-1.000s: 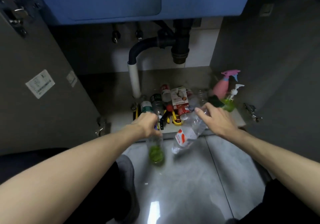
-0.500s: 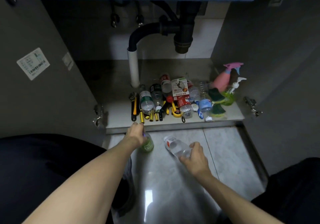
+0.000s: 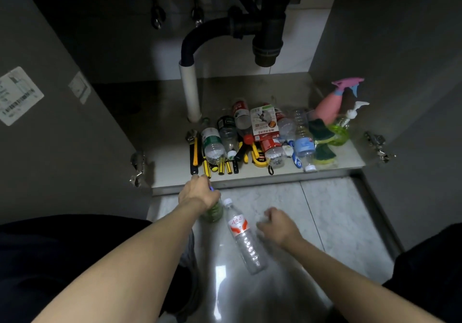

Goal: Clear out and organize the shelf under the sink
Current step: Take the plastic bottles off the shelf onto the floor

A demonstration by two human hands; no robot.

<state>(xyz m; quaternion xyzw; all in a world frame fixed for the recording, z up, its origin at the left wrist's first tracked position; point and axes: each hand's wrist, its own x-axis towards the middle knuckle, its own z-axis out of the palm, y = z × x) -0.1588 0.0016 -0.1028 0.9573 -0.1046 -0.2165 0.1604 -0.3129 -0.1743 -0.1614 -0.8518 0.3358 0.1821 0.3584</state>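
The shelf [image 3: 332, 165] under the sink holds a heap of empty plastic bottles [image 3: 215, 145], yellow-handled tools [image 3: 195, 152], a small red and white box [image 3: 263, 123] and a tape measure [image 3: 260, 158]. On the floor in front of it, my left hand [image 3: 197, 193] grips the top of a green bottle [image 3: 214, 213] that stands upright. A clear bottle [image 3: 243, 237] with a red and white label lies on the floor beside it. My right hand [image 3: 276, 225] hovers just right of that bottle, blurred, fingers loosely curled, holding nothing.
A pink spray bottle [image 3: 330, 105], a green pump dispenser [image 3: 341, 130] and green sponges [image 3: 322, 152] stand at the shelf's right end. A white drain pipe [image 3: 190, 92] rises at the back. Open cabinet doors [image 3: 50, 135] flank both sides. The floor is pale glossy tile [image 3: 325, 210].
Both hands carried bottles from the shelf down to the floor. My right hand has let go of the clear bottle, which now lies on the tiles. My left hand still holds the green bottle.
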